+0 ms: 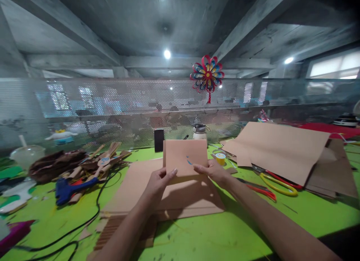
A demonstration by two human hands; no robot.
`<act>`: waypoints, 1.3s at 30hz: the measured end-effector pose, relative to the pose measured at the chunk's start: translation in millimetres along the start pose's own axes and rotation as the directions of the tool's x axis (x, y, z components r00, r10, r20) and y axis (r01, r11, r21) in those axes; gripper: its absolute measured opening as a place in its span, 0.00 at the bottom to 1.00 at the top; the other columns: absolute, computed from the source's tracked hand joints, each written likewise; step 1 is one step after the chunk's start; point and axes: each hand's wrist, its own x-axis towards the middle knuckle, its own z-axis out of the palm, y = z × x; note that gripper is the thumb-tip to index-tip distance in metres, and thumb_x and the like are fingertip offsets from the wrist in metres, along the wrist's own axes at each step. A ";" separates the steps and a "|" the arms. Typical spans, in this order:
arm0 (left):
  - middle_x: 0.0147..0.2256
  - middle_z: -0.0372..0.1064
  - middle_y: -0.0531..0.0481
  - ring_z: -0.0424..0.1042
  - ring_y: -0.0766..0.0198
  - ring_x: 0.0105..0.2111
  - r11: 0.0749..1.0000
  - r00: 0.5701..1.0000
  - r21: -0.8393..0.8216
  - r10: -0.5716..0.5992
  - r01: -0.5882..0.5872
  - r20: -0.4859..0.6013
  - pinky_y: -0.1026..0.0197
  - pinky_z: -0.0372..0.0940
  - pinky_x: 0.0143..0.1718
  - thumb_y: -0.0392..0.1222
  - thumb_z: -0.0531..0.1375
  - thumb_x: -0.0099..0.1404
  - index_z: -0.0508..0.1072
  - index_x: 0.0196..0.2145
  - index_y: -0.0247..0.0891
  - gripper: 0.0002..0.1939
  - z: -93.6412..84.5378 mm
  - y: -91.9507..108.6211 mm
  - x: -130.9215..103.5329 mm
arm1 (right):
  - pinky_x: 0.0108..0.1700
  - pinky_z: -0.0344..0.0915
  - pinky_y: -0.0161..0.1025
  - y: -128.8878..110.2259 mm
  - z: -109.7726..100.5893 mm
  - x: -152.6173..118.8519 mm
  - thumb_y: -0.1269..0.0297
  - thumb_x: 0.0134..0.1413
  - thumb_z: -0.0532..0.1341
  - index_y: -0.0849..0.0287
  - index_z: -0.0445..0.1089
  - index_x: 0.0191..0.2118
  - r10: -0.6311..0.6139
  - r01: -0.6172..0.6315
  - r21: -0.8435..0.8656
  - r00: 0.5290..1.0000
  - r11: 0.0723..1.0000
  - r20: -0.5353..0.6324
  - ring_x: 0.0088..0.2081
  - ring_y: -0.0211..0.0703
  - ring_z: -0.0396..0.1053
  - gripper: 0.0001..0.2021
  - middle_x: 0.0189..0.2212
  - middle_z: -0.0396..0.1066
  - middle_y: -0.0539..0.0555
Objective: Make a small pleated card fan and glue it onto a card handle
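Observation:
A rectangular piece of brown cardboard (pixel 180 156) with a small blue mark is held up between both of my hands, above the table. My left hand (pixel 161 180) grips its lower left corner, thumb on the near face. At the lower right edge, my right hand (pixel 212 170) pinches it with the thumb across the front. Beneath lies a larger flat cardboard sheet (pixel 140 182), partly shaded by the held piece and my arms. A strip of corrugated cardboard (pixel 112 231) rests at its front left, partly hidden by my left forearm.
Scissors with yellow handles (pixel 281 185) and orange-handled scissors (pixel 260 191) lie right, near stacked cardboard (pixel 281 148). A blue glue gun (pixel 73 188) and black cable (pixel 98 201) are left. A jar (pixel 200 131) and yellow spool (pixel 220 158) stand behind, before a perforated screen (pixel 126 99).

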 end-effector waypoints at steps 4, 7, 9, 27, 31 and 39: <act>0.37 0.81 0.39 0.78 0.48 0.39 0.999 1.000 -0.035 -0.014 0.014 0.002 0.53 0.70 0.44 0.56 0.75 0.51 0.84 0.39 0.31 0.26 3.6 -2.2 -1.3 | 0.37 0.69 0.42 3.7 3.8 0.8 0.45 0.35 0.78 0.61 0.81 0.37 0.012 -0.011 0.025 0.999 1.000 -0.034 0.34 0.48 0.74 0.27 0.35 0.81 0.60; 0.39 0.81 0.38 0.78 0.47 0.38 0.999 1.000 -0.042 -0.013 0.013 0.009 0.51 0.71 0.42 0.58 0.73 0.52 0.83 0.44 0.31 0.30 7.9 -3.1 -3.4 | 0.35 0.67 0.40 5.1 7.5 0.6 0.45 0.34 0.78 0.62 0.81 0.33 0.024 -0.022 0.028 0.998 0.999 -0.063 0.31 0.46 0.72 0.25 0.30 0.79 0.58; 0.38 0.81 0.39 0.78 0.48 0.37 1.000 1.000 -0.028 -0.004 0.004 -0.005 0.52 0.71 0.41 0.60 0.72 0.54 0.83 0.44 0.30 0.30 9.8 -3.8 -4.4 | 0.33 0.65 0.39 5.0 10.3 0.1 0.45 0.33 0.78 0.63 0.79 0.30 0.019 -0.017 0.023 0.996 1.000 -0.088 0.28 0.43 0.70 0.25 0.26 0.77 0.56; 0.36 0.80 0.46 0.76 0.57 0.34 0.993 0.950 0.000 0.110 -0.115 -0.291 0.59 0.72 0.37 0.58 0.74 0.53 0.81 0.41 0.33 0.27 -2.2 0.8 4.8 | 0.33 0.70 0.41 12.9 24.7 -2.6 0.49 0.40 0.75 0.60 0.80 0.35 -0.123 0.115 -0.089 0.988 0.989 -0.089 0.32 0.48 0.73 0.20 0.31 0.79 0.58; 0.35 0.79 0.47 0.77 0.58 0.34 0.989 0.923 -0.008 0.133 -0.146 -0.361 0.60 0.71 0.36 0.58 0.74 0.52 0.79 0.40 0.34 0.27 -2.7 -6.7 8.4 | 0.32 0.70 0.41 11.0 30.1 -5.7 0.48 0.41 0.75 0.61 0.80 0.33 -0.142 0.133 -0.101 0.986 0.986 -0.088 0.32 0.48 0.73 0.20 0.30 0.79 0.57; 0.35 0.80 0.47 0.78 0.59 0.35 0.976 0.892 -0.035 0.183 -0.216 -0.413 0.61 0.71 0.40 0.54 0.75 0.50 0.76 0.40 0.36 0.26 -2.2 -4.6 12.0 | 0.29 0.67 0.40 21.2 33.0 -1.7 0.45 0.41 0.75 0.62 0.80 0.30 -0.143 0.135 -0.077 0.984 0.988 -0.102 0.27 0.44 0.69 0.22 0.26 0.77 0.57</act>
